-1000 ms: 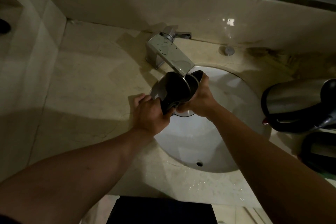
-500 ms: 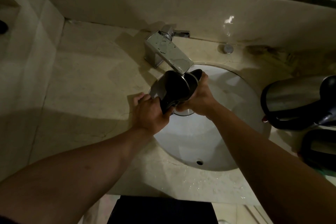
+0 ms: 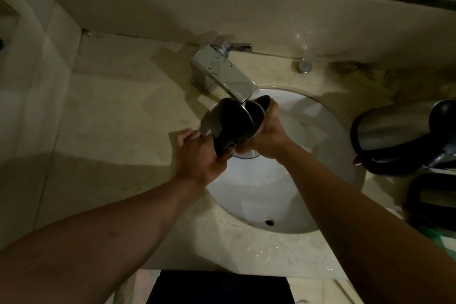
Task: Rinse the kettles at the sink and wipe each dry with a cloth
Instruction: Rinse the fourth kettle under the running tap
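Observation:
A steel kettle point(image 3: 212, 122) with a black handle and an open black lid is tilted over the white sink basin point(image 3: 320, 131), its mouth under the spout of the chrome faucet point(image 3: 222, 74). My left hand point(image 3: 199, 155) grips the black handle at its lower end. My right hand point(image 3: 267, 136) wraps around the lid and rim side. Two more steel kettles lie on the counter at the right: one point(image 3: 394, 131) near the basin, one point(image 3: 434, 200) partly cut off by the frame edge.
The beige marble counter point(image 3: 111, 118) stretches left of the basin, with a wall at the far left. A small round chrome knob point(image 3: 304, 66) sits behind the basin. A dark object point(image 3: 219, 289) lies below the counter's front edge. Something green point(image 3: 444, 237) peeks out at right.
Both hands and the kettle stay under the faucet with barely any shift; only the view moved slightly.

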The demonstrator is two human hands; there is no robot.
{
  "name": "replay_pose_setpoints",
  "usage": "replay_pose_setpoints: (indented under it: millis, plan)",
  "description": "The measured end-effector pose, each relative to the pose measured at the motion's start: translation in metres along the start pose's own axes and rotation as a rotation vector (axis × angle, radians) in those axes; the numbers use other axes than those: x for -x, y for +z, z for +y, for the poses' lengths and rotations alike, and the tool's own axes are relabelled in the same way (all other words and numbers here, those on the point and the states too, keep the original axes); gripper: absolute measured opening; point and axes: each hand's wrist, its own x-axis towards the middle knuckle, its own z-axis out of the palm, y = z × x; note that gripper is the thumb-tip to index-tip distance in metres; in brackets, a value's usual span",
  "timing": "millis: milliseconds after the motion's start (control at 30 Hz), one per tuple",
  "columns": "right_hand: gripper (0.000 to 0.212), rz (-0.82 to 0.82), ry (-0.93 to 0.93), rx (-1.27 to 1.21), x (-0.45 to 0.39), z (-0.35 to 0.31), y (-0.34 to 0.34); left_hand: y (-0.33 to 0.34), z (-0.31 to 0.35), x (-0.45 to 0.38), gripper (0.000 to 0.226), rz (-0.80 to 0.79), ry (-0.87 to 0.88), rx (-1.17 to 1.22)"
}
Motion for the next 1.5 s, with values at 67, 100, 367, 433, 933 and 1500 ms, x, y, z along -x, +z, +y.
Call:
replay_pose_setpoints:
  millis: [67,100,367,433,933,1500]
  plan:
    - [0.137,-0.001,-0.015,0.003,0.0001,0.0009,-0.0001,0.0008,-0.0013,-0.0004,0.039,-0.015,0.003,-0.007]
    - [0.136,-0.002,-0.023,0.004,-0.0002,0.0020,0.0001,0.0011,-0.0017,-0.0001,0.040,-0.023,0.004,-0.004]
    - [0.136,-0.001,-0.068,0.024,-0.0022,0.0030,-0.0001,0.0050,-0.0032,-0.0011,0.044,-0.010,0.015,0.013]
    - [0.137,0.000,-0.070,0.016,-0.0019,0.0039,-0.0001,0.0060,-0.0039,-0.0010,0.049,-0.015,0.018,0.012]
    - [0.150,-0.011,0.040,0.053,-0.0035,0.0066,-0.0027,0.0049,-0.0021,-0.0012,0.046,-0.022,0.019,-0.008]
    - [0.141,-0.014,-0.028,0.022,0.0022,0.0015,-0.0047,0.0041,-0.0018,-0.0019,0.049,-0.037,0.013,-0.014]
